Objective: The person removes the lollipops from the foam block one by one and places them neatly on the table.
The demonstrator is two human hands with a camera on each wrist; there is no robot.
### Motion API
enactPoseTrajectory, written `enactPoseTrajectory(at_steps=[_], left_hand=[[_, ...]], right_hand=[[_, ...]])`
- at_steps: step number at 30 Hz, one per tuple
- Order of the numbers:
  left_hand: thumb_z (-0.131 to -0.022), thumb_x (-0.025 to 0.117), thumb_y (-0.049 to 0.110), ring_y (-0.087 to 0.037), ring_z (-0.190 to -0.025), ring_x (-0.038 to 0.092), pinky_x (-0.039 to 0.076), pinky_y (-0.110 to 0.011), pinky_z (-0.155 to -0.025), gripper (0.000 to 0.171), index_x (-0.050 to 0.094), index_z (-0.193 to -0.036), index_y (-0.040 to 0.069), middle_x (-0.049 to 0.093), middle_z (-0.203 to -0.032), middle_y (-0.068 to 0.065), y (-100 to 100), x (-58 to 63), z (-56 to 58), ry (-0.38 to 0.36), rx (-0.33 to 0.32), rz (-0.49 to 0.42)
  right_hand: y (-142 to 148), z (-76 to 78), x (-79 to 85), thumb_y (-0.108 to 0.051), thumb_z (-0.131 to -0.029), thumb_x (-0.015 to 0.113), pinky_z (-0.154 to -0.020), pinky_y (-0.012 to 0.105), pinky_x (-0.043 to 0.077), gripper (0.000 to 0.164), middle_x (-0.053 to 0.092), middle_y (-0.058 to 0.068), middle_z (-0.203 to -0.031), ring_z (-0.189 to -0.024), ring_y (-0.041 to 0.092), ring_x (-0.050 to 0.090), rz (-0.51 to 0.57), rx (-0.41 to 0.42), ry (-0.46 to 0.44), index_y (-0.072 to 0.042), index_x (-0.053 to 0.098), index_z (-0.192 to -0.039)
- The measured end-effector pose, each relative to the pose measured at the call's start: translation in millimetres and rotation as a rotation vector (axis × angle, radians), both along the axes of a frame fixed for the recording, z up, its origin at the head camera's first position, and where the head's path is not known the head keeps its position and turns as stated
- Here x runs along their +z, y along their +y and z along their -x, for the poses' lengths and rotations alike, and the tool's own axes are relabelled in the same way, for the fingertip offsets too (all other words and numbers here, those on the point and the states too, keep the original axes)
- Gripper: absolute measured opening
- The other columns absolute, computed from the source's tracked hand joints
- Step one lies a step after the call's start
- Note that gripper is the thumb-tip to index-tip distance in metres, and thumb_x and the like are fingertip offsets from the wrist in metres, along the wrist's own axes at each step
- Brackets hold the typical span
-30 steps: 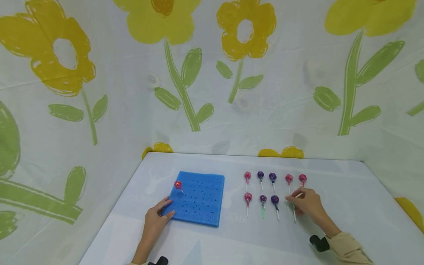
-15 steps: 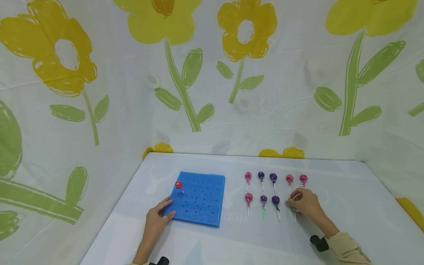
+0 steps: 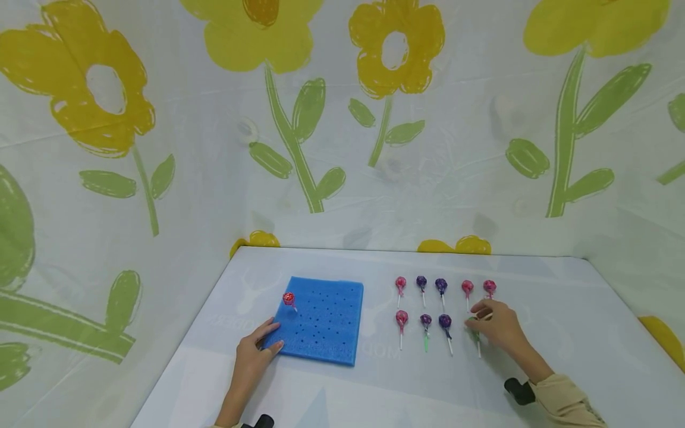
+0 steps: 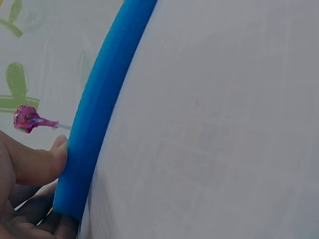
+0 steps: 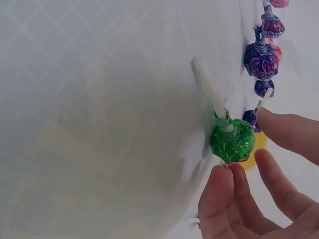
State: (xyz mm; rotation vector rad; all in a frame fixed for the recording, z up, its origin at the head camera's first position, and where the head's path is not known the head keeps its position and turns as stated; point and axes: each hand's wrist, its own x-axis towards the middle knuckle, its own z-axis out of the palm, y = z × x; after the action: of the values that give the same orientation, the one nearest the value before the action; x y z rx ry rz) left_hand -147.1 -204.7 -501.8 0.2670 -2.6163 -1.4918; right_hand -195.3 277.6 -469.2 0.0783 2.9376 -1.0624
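Observation:
My left hand (image 3: pixel 255 355) rests on the left edge of a blue foam board (image 3: pixel 321 321) dotted with small holes. In the left wrist view its thumb (image 4: pixel 50 159) presses the board's face, the other fingers behind. A red-wrapped lollipop (image 3: pixel 289 298) stands in the board, its stick in the foam. My right hand (image 3: pixel 497 326) bends over a green-wrapped lollipop (image 5: pixel 232 142) on the table. Its thumb and fingertips come right up to the green head; I cannot tell whether they pinch it. A white stick (image 5: pixel 268 94) shows by the thumb tip.
Left of the right hand, two rows of lollipops lie on the white table (image 3: pixel 407 386), among them a pink one (image 3: pixel 401 320) and a purple one (image 3: pixel 445 322). Another pink lollipop (image 3: pixel 489 288) lies just behind the hand. A flower-printed cloth (image 3: pixel 455 196) hangs behind the table.
The right hand has shifted very slightly to the right, and the green lollipop's stick with it. The left hand and the foam board stay put.

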Motion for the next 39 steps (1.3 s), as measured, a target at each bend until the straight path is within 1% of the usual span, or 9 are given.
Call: enactPoseTrajectory(at_steps=[4,9,12,15,18,22,30,32,39], left_hand=[[-0.082,0.069,0.000,-0.037,-0.132,0.038,0.035,-0.047,-0.108,0.042,0.061,-0.123,-0.001,0.048,-0.140,-0.016,0.5,1.2,-0.9,0.001,-0.001,-0.002],[-0.082,0.069,0.001,-0.036,-0.132,0.038,0.035,-0.046,-0.108,0.042,0.061,-0.123,-0.001,0.048,-0.140,-0.016,1.0,1.7,-1.0,0.001,0.000,0.003],[-0.082,0.069,0.001,-0.037,-0.132,0.038,0.035,-0.046,-0.108,0.042,0.061,-0.123,-0.001,0.047,-0.140,-0.016,1.6,2.3,-1.1,0.001,-0.001,0.008],[-0.082,0.068,0.001,-0.037,-0.132,0.037,0.035,-0.045,-0.107,0.041,0.061,-0.123,-0.001,0.047,-0.140,-0.016,1.6,2.0,-0.2,0.004,-0.005,0.013],[-0.082,0.069,0.001,-0.036,-0.132,0.037,0.036,-0.044,-0.107,0.041,0.061,-0.123,-0.001,0.048,-0.140,-0.016,1.3,1.8,0.5,0.006,-0.007,0.014],[-0.082,0.069,0.001,-0.036,-0.133,0.037,0.035,-0.044,-0.108,0.041,0.061,-0.123,-0.001,0.048,-0.140,-0.016,0.8,1.9,-0.1,-0.001,-0.006,0.010],[-0.082,0.069,0.001,-0.036,-0.132,0.037,0.034,-0.044,-0.109,0.042,0.061,-0.123,-0.001,0.048,-0.139,-0.016,0.5,1.2,-0.8,0.002,-0.002,0.003],[-0.082,0.069,0.001,-0.036,-0.132,0.037,0.034,-0.044,-0.108,0.042,0.061,-0.123,-0.001,0.048,-0.139,-0.016,0.5,0.8,-0.7,0.006,-0.002,0.005],[-0.082,0.069,0.001,-0.036,-0.133,0.036,0.033,-0.046,-0.109,0.042,0.061,-0.123,-0.001,0.048,-0.140,-0.015,0.3,0.8,-1.2,0.001,0.000,-0.008]], right_hand=[[0.3,1.1,0.1,-0.016,-0.079,0.074,-0.062,0.037,0.055,0.029,0.063,0.019,-0.093,-0.084,0.032,0.058,-0.010,-0.010,0.025,0.003,0.061,-0.096],[-1.8,2.1,1.6,-0.016,-0.080,0.073,-0.066,0.038,0.056,0.027,0.063,0.018,-0.093,-0.083,0.030,0.057,-0.004,-0.025,0.050,0.003,0.062,-0.097],[-5.6,1.5,6.2,-0.016,-0.081,0.073,-0.067,0.036,0.055,0.026,0.064,0.016,-0.092,-0.082,0.028,0.058,0.008,-0.012,0.086,0.002,0.062,-0.096],[-12.7,-0.4,13.3,-0.015,-0.081,0.073,-0.065,0.030,0.054,0.024,0.065,0.014,-0.090,-0.082,0.027,0.058,0.031,0.016,0.132,0.002,0.063,-0.095],[-22.5,-2.4,20.0,-0.013,-0.081,0.073,-0.064,0.022,0.052,0.021,0.065,0.011,-0.089,-0.082,0.025,0.059,0.069,0.042,0.172,0.001,0.064,-0.095],[-37.4,-3.4,28.1,-0.011,-0.082,0.072,-0.064,0.019,0.051,0.019,0.065,0.008,-0.089,-0.083,0.024,0.058,0.136,0.067,0.196,0.000,0.065,-0.095],[-72.2,2.6,39.2,-0.014,-0.083,0.073,-0.070,0.023,0.054,0.018,0.065,0.005,-0.091,-0.085,0.022,0.060,0.204,0.124,0.207,-0.004,0.065,-0.095],[-81.2,4.4,40.2,-0.013,-0.083,0.073,-0.072,0.024,0.054,0.017,0.065,0.005,-0.091,-0.085,0.021,0.060,0.227,0.137,0.202,-0.005,0.065,-0.095],[-111.8,9.8,40.7,-0.012,-0.081,0.075,-0.071,0.026,0.054,0.015,0.065,0.003,-0.088,-0.083,0.019,0.060,0.289,0.203,0.207,-0.007,0.065,-0.091]])
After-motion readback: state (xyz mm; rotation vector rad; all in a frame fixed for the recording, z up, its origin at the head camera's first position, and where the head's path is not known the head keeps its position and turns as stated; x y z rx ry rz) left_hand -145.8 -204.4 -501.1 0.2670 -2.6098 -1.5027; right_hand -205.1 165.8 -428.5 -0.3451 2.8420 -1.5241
